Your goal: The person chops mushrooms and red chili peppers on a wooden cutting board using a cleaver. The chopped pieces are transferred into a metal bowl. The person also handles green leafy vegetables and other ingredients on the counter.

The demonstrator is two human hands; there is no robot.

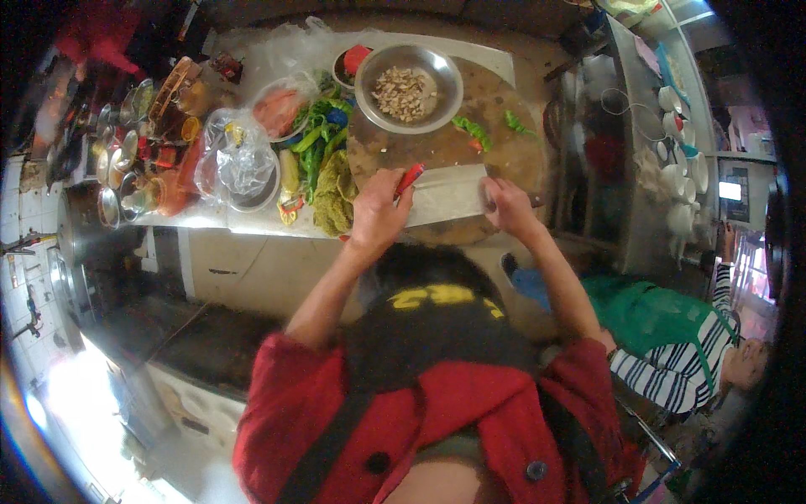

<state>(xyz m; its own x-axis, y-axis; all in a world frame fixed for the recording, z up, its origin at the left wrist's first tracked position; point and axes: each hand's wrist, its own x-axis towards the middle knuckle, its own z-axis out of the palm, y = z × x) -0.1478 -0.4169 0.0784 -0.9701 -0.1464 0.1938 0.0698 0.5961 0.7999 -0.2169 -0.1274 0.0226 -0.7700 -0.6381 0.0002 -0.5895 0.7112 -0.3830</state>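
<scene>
My left hand [379, 208] is closed around a slim red object [410, 178], perhaps a handle or a chili pepper; its kind is unclear. My right hand [507, 205] grips a cleaver [447, 192] at the handle end. The broad blade lies across the near part of a round wooden chopping board [409, 151], its left end close to my left fingers. Beyond the blade are a green pepper piece [472, 132] and a smaller green piece [517, 121]. A steel bowl [450, 112] with chopped light-brown pieces [403, 94] stands on the board's far side.
Left of the board lie a yellow-green cloth [334, 195], green peppers [310, 154] and a plastic-covered bowl [242, 167]. Seasoning containers [129, 151] crowd the counter's left end. At right, a shelf holds white bowls [683, 176]; a person in a green apron [655, 315] is nearby.
</scene>
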